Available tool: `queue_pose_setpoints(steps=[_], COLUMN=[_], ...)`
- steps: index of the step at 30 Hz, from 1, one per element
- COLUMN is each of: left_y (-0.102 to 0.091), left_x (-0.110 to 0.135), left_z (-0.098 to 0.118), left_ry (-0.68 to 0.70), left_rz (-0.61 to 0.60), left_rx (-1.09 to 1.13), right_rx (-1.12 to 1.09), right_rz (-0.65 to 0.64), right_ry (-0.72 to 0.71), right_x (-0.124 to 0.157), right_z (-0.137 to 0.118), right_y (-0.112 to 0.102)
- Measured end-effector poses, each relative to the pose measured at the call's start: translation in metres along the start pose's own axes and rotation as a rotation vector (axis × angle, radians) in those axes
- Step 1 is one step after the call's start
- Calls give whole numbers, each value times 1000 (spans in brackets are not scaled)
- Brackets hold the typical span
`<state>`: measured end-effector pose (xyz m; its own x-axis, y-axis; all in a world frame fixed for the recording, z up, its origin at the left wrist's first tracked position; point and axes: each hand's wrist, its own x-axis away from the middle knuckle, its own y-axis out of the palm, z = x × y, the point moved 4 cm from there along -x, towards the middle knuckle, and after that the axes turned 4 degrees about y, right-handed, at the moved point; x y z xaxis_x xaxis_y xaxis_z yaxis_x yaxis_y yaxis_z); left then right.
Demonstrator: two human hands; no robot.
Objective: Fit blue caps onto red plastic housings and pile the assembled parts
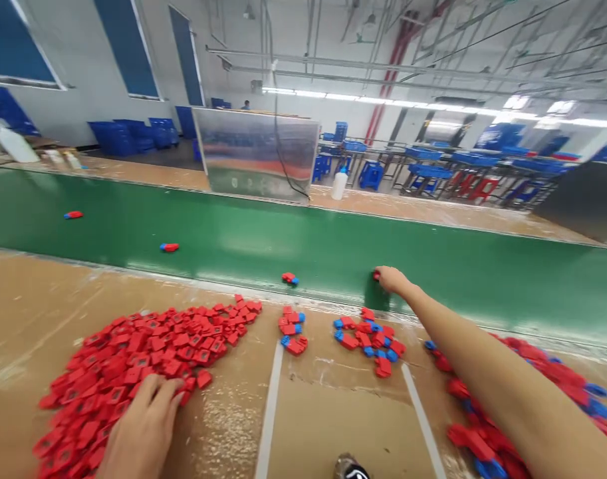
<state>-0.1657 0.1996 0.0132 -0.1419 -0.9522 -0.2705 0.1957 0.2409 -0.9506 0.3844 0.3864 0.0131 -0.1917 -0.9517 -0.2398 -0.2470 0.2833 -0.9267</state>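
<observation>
My right hand (391,279) reaches out over the green conveyor belt (333,253), its fingers closed on a small red part (376,275) at the belt's near side. My left hand (143,426) lies on the big heap of red plastic parts (133,359) at the left of the brown bench, fingers curled down into the pieces. Between the hands sit two small clusters of red-and-blue assembled parts (367,336), the smaller cluster (292,329) to the left. Under my right forearm lies another heap of red and blue parts (522,399).
Three assembled red-and-blue parts ride on the belt: one (290,278) near, one (169,247) further left, one (73,215) far left. A metal panel (256,153) and a white bottle (338,183) stand behind the belt. Blue crates and stools fill the hall beyond.
</observation>
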Motion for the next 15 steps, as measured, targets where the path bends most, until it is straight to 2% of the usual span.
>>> queue_pose_setpoints(steps=[2, 4, 7, 9, 12, 15], left_y=[-4, -7, -13, -20, -30, -27], left_x=[5, 7, 9, 11, 18, 33], left_z=[8, 15, 24, 26, 34, 53], left_ry=[-11, -29, -43, -52, -17, 11], left_rz=[-8, -38, -117, -116, -53, -125], left_rx=[32, 48, 74, 127, 306, 572], right_rx=[48, 104, 153, 154, 102, 10], right_rz=[-101, -179, -190, -158, -138, -181], right_ry=[68, 123, 155, 147, 90, -1], right_x=[3, 10, 27, 44, 82, 138], right_z=[8, 17, 22, 18, 2, -22], right_y=[11, 12, -2, -18, -42, -60])
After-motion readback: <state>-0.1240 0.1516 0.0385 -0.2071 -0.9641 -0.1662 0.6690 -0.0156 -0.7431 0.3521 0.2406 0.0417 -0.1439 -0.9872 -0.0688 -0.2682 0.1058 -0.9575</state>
